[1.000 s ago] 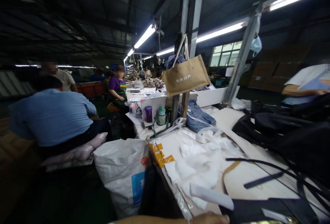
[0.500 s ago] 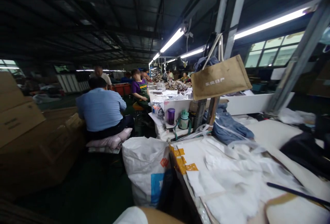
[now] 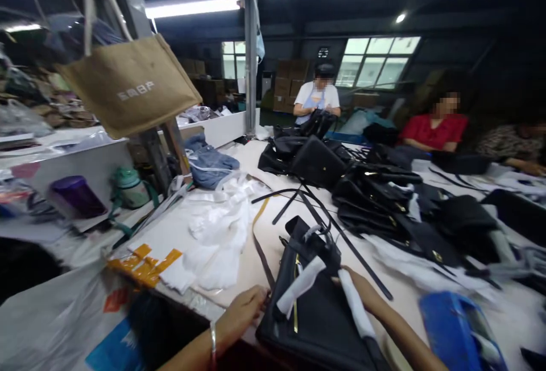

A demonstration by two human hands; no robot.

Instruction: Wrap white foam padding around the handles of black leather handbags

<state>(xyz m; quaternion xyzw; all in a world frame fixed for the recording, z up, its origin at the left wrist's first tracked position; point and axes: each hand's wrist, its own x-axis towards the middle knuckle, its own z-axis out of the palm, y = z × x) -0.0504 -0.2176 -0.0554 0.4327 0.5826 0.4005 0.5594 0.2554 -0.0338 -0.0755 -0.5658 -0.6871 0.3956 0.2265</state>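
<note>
A black bag (image 3: 315,314) with gold zippers lies tilted at the table's near edge, below me. White wrapping (image 3: 301,288) covers a strip across its front, and more white wrapping (image 3: 357,303) runs along its right side. My left hand (image 3: 247,308), with a bracelet at the wrist, is closed at the bag's left edge, its fingertips pinching there. On the other side, my right hand (image 3: 356,283) grips the bag by the wrapped strip, which hides part of its fingers. Loose black straps (image 3: 305,200) stretch across the table beyond the bag.
Black bags (image 3: 319,163) are heaped across the table. White cloth (image 3: 222,229) lies at left, beside orange tape (image 3: 149,263) on the table corner. A blue container (image 3: 460,325) stands at right. A brown tote (image 3: 136,86) hangs from a post. Several people sit or stand beyond.
My view has swung right and down, from the aisle and seated people to the table of black bags. Both my hands now show, holding a black bag.
</note>
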